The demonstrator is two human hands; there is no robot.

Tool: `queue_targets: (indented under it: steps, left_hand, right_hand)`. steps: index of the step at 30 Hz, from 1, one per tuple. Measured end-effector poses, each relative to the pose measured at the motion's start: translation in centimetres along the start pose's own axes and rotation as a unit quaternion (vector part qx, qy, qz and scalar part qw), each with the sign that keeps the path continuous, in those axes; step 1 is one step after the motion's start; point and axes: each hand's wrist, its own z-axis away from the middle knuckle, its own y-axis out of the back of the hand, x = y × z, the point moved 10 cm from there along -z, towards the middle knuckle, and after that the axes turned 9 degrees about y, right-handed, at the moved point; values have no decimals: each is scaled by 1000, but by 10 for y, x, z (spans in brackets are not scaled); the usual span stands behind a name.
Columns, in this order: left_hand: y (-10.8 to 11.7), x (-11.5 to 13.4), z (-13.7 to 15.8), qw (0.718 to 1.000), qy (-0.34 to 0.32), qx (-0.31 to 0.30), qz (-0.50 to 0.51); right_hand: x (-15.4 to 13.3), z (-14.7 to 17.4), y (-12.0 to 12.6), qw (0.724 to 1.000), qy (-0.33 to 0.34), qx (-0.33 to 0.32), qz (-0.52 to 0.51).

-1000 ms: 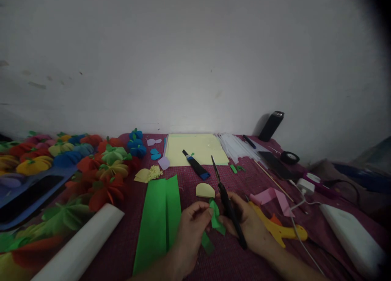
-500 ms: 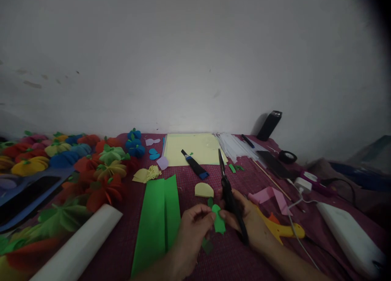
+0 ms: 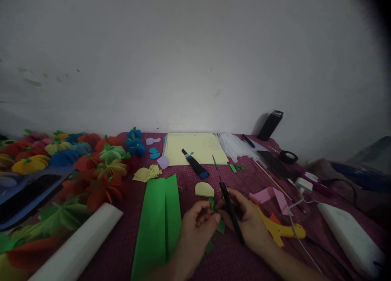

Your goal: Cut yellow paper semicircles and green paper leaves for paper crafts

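Between thumb and fingers, my left hand (image 3: pixel 200 228) pinches a small green paper piece (image 3: pixel 213 205), partly hidden by the fingertips. My right hand (image 3: pixel 247 216) holds black-handled scissors (image 3: pixel 227 199), blades pointing up and away from me; its fingertips are close beside the green piece. Below the hands another bit of green paper (image 3: pixel 221 227) shows. A stack of pale yellow rounded paper (image 3: pixel 204 189) lies just beyond my left fingers. Folded green paper strips (image 3: pixel 155 220) lie to the left of my left hand.
Colourful paper pumpkins (image 3: pixel 106 163) crowd the left, by a white roll (image 3: pixel 79 244). A cutter (image 3: pixel 195 165) rests by yellow sheets (image 3: pixel 180 146) at the back. To the right are a yellow glue gun (image 3: pixel 284 232), pink ribbon (image 3: pixel 271 197), cables and a white box (image 3: pixel 348 236).
The green piece has turned and is now mostly covered by my fingers. The scissors have tilted, their tips shifting left and lower. Both hands stay close together.
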Motion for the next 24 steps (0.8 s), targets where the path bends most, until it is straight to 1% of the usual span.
queue_targets:
  steps: [3,5,7,10,12,16,20,24]
  left_hand:
    - [7,2,-3,1000,-8,27,1]
    - [12,6,-4,999,-16,37,-4]
    - [16,8,-5,999,-17,38,-8]
    - [21,12,-6,999,-9,37,6]
    - [24,16,-7,999,-8,38,12]
    - [25,23,-9,999,-11,35,-11]
    - [24,30,-11,998,-33,30,-34]
    - [25,36,-11,997,-56,29,-32]
  right_hand:
    - [-2,2,-5,1000,4,-29,-1]
    - [-4,2,-5,999,14,-38,5]
    - [-5,1,2,999,26,-29,21]
    - [-1,-3,18,999,33,8,32]
    - [2,-5,21,999,25,8,19]
    - [8,-7,9,999,-5,-39,-17]
    - [5,-13,-2,997,-9,-41,-58]
    - [-6,-23,-16,995,4,-54,-85]
